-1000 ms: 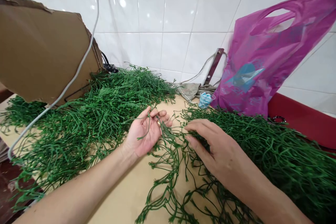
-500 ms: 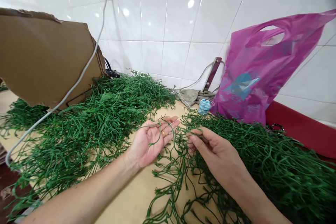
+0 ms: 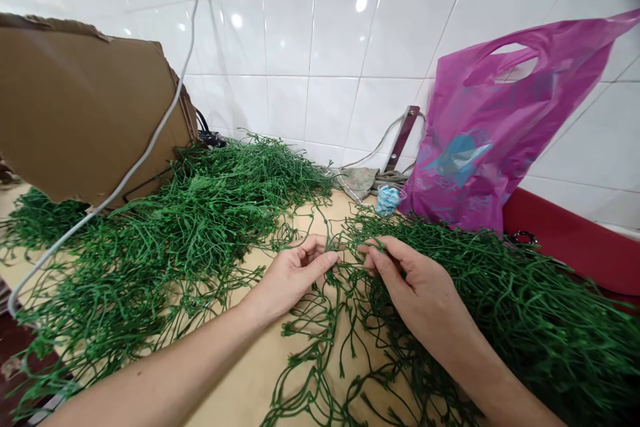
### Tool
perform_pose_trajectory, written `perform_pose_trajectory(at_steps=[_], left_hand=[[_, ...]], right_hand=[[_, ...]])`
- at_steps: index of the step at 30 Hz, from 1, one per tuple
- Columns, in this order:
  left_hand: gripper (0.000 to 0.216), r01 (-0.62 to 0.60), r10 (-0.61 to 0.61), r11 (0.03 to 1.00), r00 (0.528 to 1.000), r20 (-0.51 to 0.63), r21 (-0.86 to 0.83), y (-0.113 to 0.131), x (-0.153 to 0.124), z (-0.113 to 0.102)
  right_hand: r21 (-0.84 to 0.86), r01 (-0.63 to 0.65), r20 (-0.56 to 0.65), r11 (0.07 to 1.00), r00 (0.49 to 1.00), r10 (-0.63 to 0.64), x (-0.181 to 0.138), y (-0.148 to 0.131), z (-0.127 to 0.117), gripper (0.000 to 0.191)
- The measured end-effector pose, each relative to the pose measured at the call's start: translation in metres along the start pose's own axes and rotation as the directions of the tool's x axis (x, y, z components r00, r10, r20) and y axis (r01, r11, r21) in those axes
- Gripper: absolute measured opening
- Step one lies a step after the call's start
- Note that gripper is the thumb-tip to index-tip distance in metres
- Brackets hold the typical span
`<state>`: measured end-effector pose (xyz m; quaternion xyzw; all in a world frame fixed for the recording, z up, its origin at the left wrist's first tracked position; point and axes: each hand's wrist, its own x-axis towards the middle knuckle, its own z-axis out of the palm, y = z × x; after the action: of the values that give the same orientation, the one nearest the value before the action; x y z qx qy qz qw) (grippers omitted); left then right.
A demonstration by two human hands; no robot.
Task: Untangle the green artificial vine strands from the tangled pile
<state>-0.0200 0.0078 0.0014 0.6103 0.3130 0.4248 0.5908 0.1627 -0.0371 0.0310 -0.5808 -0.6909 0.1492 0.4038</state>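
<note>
My left hand (image 3: 300,273) is closed, thumb pressed toward the curled fingers, with a thin green knotted cord (image 3: 326,223) passing through it. Close by on the right, my right hand (image 3: 407,273) pinches another piece of green cord between thumb and fingertips. The two hands are a small gap apart. Beneath and in front of them, a strand of knotted green cords (image 3: 320,327) trails over the tan tabletop (image 3: 235,340). A large heap of green cords (image 3: 215,207) lies to the left, and a second heap (image 3: 515,300) spreads beside my right hand.
A brown cardboard piece (image 3: 90,107) stands at the left, with a grey cable (image 3: 150,147) hanging across it. At the back right are a purple plastic bag (image 3: 500,127), a small blue-and-white bundle (image 3: 387,199) and a red item (image 3: 565,233). White tiled wall (image 3: 330,33) borders the table.
My left hand has gone from palm up with flat fingers to turned over and closed on the cord. The right hand keeps its pinch, shifted very slightly.
</note>
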Motion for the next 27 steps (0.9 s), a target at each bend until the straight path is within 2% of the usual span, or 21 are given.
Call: perform_pose_trajectory(at_steps=[5, 11, 13, 16, 20, 23, 27], left_hand=[[0.027, -0.024, 0.024, 0.999, 1.000, -0.018, 0.027, 0.003, 0.002, -0.003], [0.021, -0.038, 0.037, 0.992, 0.999, 0.006, 0.117, 0.001, 0.000, -0.003], [0.022, -0.034, 0.033, 0.991, 0.999, 0.016, 0.130, -0.001, -0.001, -0.001], [0.018, -0.020, 0.009, 0.988, 0.998, 0.069, 0.151, -0.001, -0.002, 0.001], [0.019, -0.002, -0.012, 0.993, 0.994, 0.111, 0.119, -0.002, -0.001, 0.000], [0.017, -0.084, 0.071, 0.979, 0.995, 0.075, 0.185, -0.002, 0.000, -0.002], [0.019, -0.162, 0.162, 0.946, 0.987, 0.023, 0.282, -0.001, 0.002, -0.004]], right_hand=[[-0.148, 0.107, -0.053, 0.983, 0.992, -0.116, 0.004, 0.016, -0.008, 0.023], [-0.124, 0.136, -0.183, 0.983, 0.970, -0.157, 0.007, 0.005, -0.019, 0.026], [-0.065, 0.108, -0.142, 0.992, 0.983, -0.116, 0.007, -0.001, -0.018, 0.024], [0.033, 0.024, 0.004, 0.999, 1.000, -0.024, 0.006, -0.005, -0.014, 0.023], [0.156, -0.120, 0.190, 0.980, 0.978, 0.090, 0.004, -0.002, -0.012, 0.022], [0.215, -0.167, 0.226, 0.962, 0.967, 0.117, 0.003, 0.000, -0.014, 0.020], [0.224, -0.147, 0.249, 0.963, 0.965, 0.089, 0.004, 0.001, -0.014, 0.017]])
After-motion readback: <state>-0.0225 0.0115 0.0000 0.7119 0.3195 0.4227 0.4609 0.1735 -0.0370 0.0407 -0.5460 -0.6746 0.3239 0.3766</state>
